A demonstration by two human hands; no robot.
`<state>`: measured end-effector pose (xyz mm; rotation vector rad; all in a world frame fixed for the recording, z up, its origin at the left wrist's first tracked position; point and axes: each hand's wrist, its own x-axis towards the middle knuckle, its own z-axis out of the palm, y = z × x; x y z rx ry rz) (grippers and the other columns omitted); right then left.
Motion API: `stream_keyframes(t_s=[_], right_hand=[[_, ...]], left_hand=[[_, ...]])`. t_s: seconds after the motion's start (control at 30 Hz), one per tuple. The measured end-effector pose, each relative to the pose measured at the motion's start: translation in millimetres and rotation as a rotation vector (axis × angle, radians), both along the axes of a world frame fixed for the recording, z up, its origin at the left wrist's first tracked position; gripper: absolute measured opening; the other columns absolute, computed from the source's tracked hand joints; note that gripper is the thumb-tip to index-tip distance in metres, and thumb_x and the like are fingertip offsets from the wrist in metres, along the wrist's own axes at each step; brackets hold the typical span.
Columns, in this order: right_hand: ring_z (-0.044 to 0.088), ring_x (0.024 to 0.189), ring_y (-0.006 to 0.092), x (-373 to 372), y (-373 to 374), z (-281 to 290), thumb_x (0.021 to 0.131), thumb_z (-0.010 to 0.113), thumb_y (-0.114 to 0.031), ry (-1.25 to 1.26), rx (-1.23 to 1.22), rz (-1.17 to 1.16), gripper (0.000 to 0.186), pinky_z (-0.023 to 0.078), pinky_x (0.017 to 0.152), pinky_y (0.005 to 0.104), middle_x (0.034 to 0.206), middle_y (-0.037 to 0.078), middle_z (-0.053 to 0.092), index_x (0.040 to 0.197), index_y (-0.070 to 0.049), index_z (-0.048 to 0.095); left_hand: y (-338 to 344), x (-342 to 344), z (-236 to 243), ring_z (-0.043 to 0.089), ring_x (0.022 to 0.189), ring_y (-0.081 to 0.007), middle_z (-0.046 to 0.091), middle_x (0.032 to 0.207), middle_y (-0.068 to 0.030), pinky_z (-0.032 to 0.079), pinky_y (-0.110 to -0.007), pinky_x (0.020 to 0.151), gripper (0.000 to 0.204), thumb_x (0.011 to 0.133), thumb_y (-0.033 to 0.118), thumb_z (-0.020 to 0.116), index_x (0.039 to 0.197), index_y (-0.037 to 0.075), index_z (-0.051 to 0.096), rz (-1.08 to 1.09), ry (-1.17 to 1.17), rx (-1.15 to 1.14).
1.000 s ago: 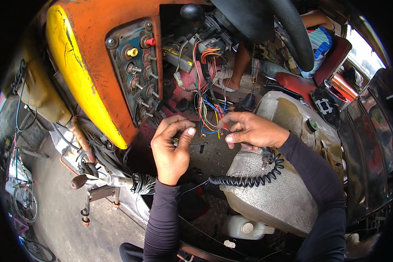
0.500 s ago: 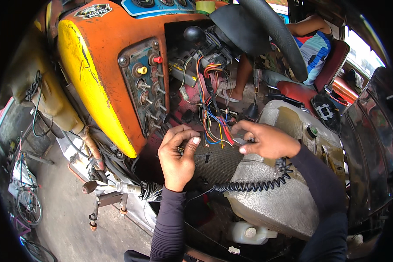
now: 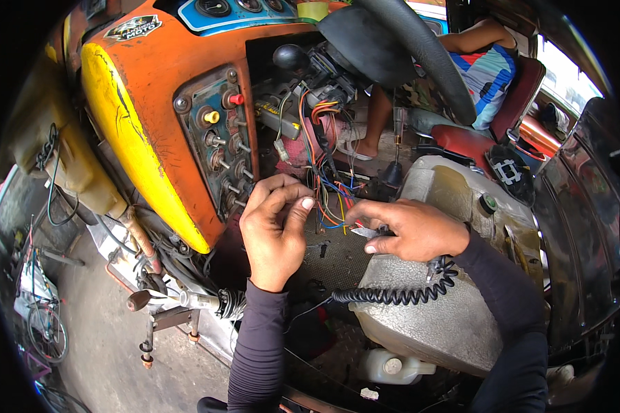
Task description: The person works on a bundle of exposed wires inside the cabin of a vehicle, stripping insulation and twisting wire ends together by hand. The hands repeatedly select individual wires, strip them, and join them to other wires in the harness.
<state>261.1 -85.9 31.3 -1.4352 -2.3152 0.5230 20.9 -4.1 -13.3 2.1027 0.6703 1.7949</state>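
My left hand (image 3: pixel 274 230) is closed in a pinch, thumb pressed to the index finger; what it holds, if anything, is too small to make out. Facing it, my right hand (image 3: pixel 424 230) is closed, with a small flat silvery blade (image 3: pixel 365 233) showing between thumb and fingers. Just beyond both hands hangs a bundle of loose coloured wires (image 3: pixel 327 175), red, blue, yellow, white and black, with some bare ends. A white plug connector (image 3: pixel 281 150) dangles at its left.
An orange dashboard (image 3: pixel 162 89) with a toggle-switch panel (image 3: pixel 217 138) stands left. The black steering wheel (image 3: pixel 434 55) is above. A grey padded cover (image 3: pixel 420 303) with a coiled black cable (image 3: pixel 399 294) lies right. Another person (image 3: pixel 479 69) sits beyond. A white jug (image 3: pixel 393 366) is below.
My right hand has moved left, nearer my left hand, and the silvery blade now shows. The left hand stays pinched and is slightly higher. The whole view has shifted a little.
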Motion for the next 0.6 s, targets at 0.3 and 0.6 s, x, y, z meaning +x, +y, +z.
stream_keyframes(t_s=[0.3,0.6], right_hand=[[0.073,0.114,0.0408,-1,-2,1,0.097,0.078,-0.021,0.062,0.043,0.042,0.041,0.056,0.093,0.0506,0.12,0.015,0.077,0.135,-0.014,0.063],[0.075,0.114,0.0332,-7,-21,22,0.1,0.076,-0.026,0.05,0.039,0.106,0.043,0.058,0.097,0.0466,0.13,0.011,0.075,0.14,-0.012,0.065]], left_hand=[[3,1,18,0.072,0.102,-0.0242,0.067,0.122,-0.0125,0.06,-0.035,0.086,0.013,0.086,-0.006,0.08,0.099,-0.001,0.079,0.083,0.039,0.111],[7,9,61,0.065,0.126,-0.0343,0.059,0.148,-0.0167,0.054,-0.044,0.107,0.02,0.08,-0.004,0.081,0.097,0.005,0.083,0.151,0.087,0.359]])
